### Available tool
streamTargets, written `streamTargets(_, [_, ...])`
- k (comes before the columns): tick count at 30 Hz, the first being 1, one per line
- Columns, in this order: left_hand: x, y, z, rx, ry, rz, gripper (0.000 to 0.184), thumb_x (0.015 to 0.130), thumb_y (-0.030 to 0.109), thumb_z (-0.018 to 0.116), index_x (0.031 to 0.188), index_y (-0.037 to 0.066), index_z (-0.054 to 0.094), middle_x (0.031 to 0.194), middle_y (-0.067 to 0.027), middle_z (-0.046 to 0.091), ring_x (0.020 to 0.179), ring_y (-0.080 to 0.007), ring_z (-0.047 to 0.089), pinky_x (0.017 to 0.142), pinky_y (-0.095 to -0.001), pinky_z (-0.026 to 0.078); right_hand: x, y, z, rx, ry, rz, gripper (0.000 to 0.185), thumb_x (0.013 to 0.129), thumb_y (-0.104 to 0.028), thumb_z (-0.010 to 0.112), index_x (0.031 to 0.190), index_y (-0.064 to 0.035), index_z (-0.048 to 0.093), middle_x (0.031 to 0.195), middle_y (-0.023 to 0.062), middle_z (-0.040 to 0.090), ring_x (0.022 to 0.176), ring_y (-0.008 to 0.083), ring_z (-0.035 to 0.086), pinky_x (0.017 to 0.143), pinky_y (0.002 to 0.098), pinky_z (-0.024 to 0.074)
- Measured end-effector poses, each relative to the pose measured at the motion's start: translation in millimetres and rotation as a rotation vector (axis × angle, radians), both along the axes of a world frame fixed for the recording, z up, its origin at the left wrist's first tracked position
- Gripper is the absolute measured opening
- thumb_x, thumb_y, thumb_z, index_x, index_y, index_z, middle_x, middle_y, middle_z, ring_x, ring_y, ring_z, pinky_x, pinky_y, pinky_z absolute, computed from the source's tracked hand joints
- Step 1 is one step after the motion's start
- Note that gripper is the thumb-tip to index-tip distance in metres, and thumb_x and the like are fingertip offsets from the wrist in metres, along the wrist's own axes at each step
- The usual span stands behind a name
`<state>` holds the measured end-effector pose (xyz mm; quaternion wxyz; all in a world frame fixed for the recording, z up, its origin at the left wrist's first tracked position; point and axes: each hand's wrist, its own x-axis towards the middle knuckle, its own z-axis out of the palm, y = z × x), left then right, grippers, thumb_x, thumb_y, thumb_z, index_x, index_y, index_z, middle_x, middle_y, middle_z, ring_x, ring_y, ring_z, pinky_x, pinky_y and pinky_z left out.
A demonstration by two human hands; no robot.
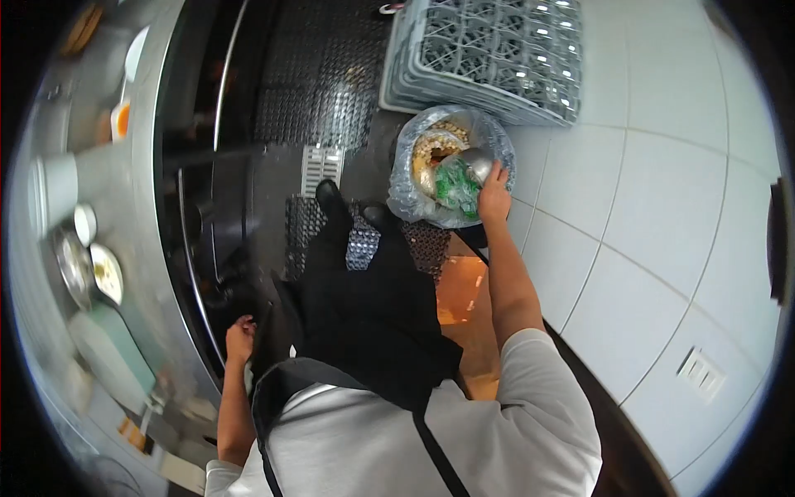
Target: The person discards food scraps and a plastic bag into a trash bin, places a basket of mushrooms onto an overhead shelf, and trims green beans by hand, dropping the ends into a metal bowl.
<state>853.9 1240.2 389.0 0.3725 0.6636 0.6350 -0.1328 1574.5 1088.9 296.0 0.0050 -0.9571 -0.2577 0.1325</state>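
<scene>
My right hand (494, 192) is closed on a shiny round metal bowl (478, 166), tilted over the bin at the top centre. The bin has a clear plastic liner (404, 195) folded over its rim. Inside lie yellowish and brown food scraps (427, 155) and crumpled clear plastic with green on it (455, 184). Down at the left, beside the dark front of the counter, hangs my left hand (240, 340). Its fingers are loosely bent, and no object shows in them.
Grey glass racks (489, 62) are stacked behind the bin. A white tiled wall (571, 207) runs along the right. To the left is a steel counter (153, 178) with pans, bowls and containers. An orange-brown box (460, 286) stands near my legs. The floor has dark perforated mats (315, 99).
</scene>
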Motion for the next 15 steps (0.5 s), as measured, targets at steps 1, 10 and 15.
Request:
streamTargets(1, [11, 37, 6, 0.027, 0.005, -0.041, 0.025, 0.087, 0.008, 0.060, 0.109, 0.001, 0.070, 0.086, -0.0148, 0.073, 0.079, -0.0276, 0.072, 0.075, -0.0360, 0.055, -7, 4, 12, 0.061, -0.020, -0.111, 0.073, 0.086, -0.003, 0.053, 0.152, -0.0059, 0.022, 0.152, 0.0260, 0.034, 0.096, 0.0487, 0.065, 0.083, 0.0543, 0.0527])
streamTargets(10, [171, 203, 29, 0.214, -0.208, -0.443, 0.028, 0.091, 0.016, 0.064, 0.115, 0.003, 0.068, 0.098, -0.0177, 0.074, 0.092, -0.0315, 0.072, 0.082, -0.0385, 0.055, -56, -41, 60, 1.381, 0.450, -0.957, 0.049, 0.087, -0.001, 0.043, 0.136, 0.0023, 0.039, 0.089, 0.0236, 0.065, 0.059, 0.0245, 0.068, 0.046, 0.0343, 0.0570])
streamTargets(15, [303, 165, 33, 0.165, -0.367, -0.719, 0.032, 0.093, 0.023, 0.065, 0.117, 0.002, 0.067, 0.101, -0.0195, 0.073, 0.094, -0.0293, 0.072, 0.083, -0.0359, 0.054, -115, -71, 110, 1.603, 0.673, -1.127, 0.039, 0.085, -0.003, 0.043, 0.122, 0.0075, 0.047, 0.081, 0.0179, 0.065, 0.055, 0.0239, 0.065, 0.048, 0.0346, 0.0582])
